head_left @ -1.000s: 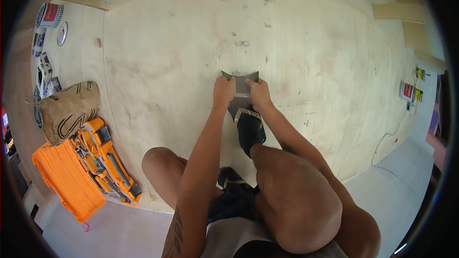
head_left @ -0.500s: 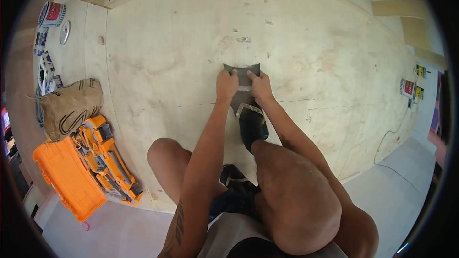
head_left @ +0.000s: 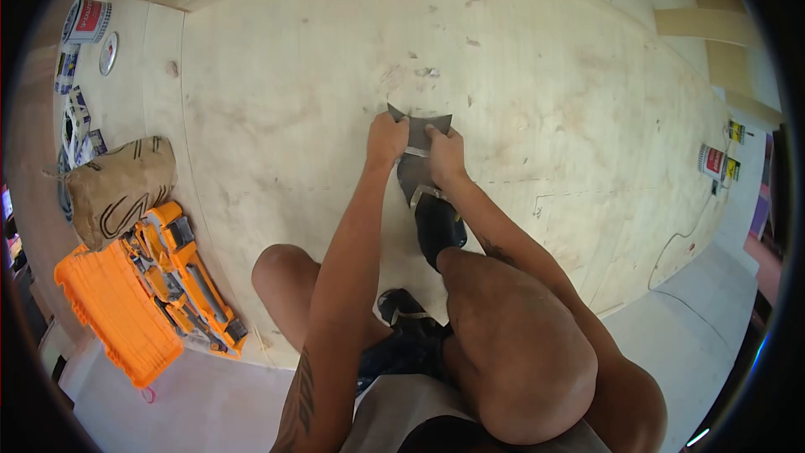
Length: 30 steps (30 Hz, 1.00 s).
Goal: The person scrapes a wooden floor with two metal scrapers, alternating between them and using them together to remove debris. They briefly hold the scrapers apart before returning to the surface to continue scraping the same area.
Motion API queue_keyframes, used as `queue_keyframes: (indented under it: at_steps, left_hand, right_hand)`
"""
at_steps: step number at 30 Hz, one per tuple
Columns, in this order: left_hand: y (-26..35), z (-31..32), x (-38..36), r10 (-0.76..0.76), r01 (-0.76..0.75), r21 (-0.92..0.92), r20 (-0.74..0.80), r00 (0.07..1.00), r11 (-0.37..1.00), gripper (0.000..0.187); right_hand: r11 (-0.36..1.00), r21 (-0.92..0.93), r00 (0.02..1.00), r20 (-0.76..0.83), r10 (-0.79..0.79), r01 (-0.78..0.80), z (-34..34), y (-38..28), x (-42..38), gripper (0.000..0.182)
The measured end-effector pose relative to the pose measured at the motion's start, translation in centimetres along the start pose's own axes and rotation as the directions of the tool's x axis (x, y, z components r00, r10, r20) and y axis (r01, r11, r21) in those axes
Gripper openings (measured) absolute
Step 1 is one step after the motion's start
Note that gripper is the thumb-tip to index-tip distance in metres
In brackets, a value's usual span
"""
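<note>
A dark grey sheet, apparently sandpaper, is held at its two sides, its far edge curved and its corners raised. My left hand grips the left side and my right hand the right, thumbs on top. A pale strip crosses the sheet near its lower edge. My black shoe has its toe right at that lower edge, between my forearms. All this is low over the pale plywood, which bears smudges and small patched spots.
An open orange toolbox with tools lies at left, beside a brown paper bag. Beyond are a tin and a round lid. Another tin stands far right, near a thin cable. My other shoe is behind.
Both hands and the sheet have shifted slightly left in view, and the sheet has tilted. The front shoe's toe has moved forward, up to the sheet's lower edge.
</note>
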<state>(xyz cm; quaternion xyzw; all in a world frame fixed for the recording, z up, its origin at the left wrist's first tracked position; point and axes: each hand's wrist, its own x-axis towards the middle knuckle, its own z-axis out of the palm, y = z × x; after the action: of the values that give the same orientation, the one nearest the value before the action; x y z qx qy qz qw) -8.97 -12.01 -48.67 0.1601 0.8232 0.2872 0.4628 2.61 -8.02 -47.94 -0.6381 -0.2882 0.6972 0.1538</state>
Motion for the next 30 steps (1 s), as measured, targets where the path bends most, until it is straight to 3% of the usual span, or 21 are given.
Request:
queue_keyframes:
  at_steps: [4, 7, 9, 10, 12, 15, 16, 19, 20, 25, 27, 28, 30]
  left_hand:
    - [-2.7, 1.5, -0.2, 0.019, -0.017, 0.032, -0.084, 0.996, 0.999, 0.036]
    - [-4.1, 1.7, 0.0, -0.102, 0.102, 0.006, 0.026, 0.994, 0.995, 0.038]
    - [-1.2, 0.4, 1.0, -0.091, 0.092, -0.033, 0.033, 0.995, 0.995, 0.038]
    - [-1.0, 0.4, 0.9, -0.081, 0.084, -0.067, 0.05, 0.995, 0.994, 0.038]
    - [-1.1, 0.4, 0.2, -0.078, 0.081, -0.076, 0.042, 0.996, 0.994, 0.037]
    - [-1.3, 0.3, 0.5, -0.048, 0.047, -0.138, -0.004, 0.999, 0.989, 0.037]
    - [-2.4, 0.4, 0.0, -0.048, 0.045, -0.17, -0.017, 0.999, 0.985, 0.037]
    - [-1.1, -0.4, -0.1, -0.093, 0.098, -0.18, 0.036, 0.995, 0.979, 0.032]
    - [-2.2, 0.0, 0.5, -0.084, 0.087, -0.152, 0.022, 0.996, 0.984, 0.033]
    - [-3.1, 1.0, 1.1, -0.09, 0.086, -0.112, -0.029, 0.995, 0.99, 0.032]
    - [-1.0, 0.1, 1.1, -0.113, 0.122, -0.161, 0.067, 0.991, 0.979, 0.03]
    - [-1.6, 0.5, 1.5, -0.014, 0.013, -0.007, -0.033, 0.999, 1.0, 0.031]
    - [-2.4, 0.9, 0.5, -0.013, 0.013, 0.02, -0.006, 1.0, 1.0, 0.032]
  right_hand:
    - [0.998, 0.056, 0.999, -0.001, -0.04, 0.04, -0.4, 0.2, -0.8, 0.013]
    - [0.997, -0.026, 0.996, 0.054, 0.074, -0.072, -1.6, 0.8, -0.8, 0.014]
    - [0.947, -0.293, 0.989, 0.094, -0.11, 0.133, -1.7, 1.4, 1.3, 0.021]
    - [0.95, -0.29, 0.992, 0.084, -0.099, 0.119, -1.8, 1.5, 1.0, 0.021]
    - [0.998, -0.015, 0.996, 0.061, 0.058, -0.057, -1.1, 0.1, 1.6, 0.022]
    - [0.988, -0.06, 0.985, 0.093, 0.145, -0.14, -1.1, 0.3, -1.0, 0.022]
    - [0.993, -0.104, 0.997, 0.029, 0.065, -0.062, -0.7, 0.5, -0.7, 0.021]
    - [0.996, 0.001, 0.991, 0.105, 0.088, -0.088, -0.2, -0.7, 0.2, 0.019]
    - [0.994, -0.069, 0.996, 0.021, 0.082, -0.08, 0.1, -0.9, -0.3, 0.019]
    - [0.992, 0.001, 0.99, 0.073, 0.124, -0.124, -0.5, 0.1, 0.4, 0.015]
    - [0.996, 0.039, 0.994, 0.078, 0.071, -0.075, -0.4, -0.7, 0.8, 0.016]
    - [0.997, 0.006, 0.996, 0.032, 0.082, -0.082, -0.1, -1.2, 0.0, 0.016]
    - [0.995, -0.016, 0.994, 0.044, 0.1, -0.099, -1.1, -0.4, -1.5, 0.016]
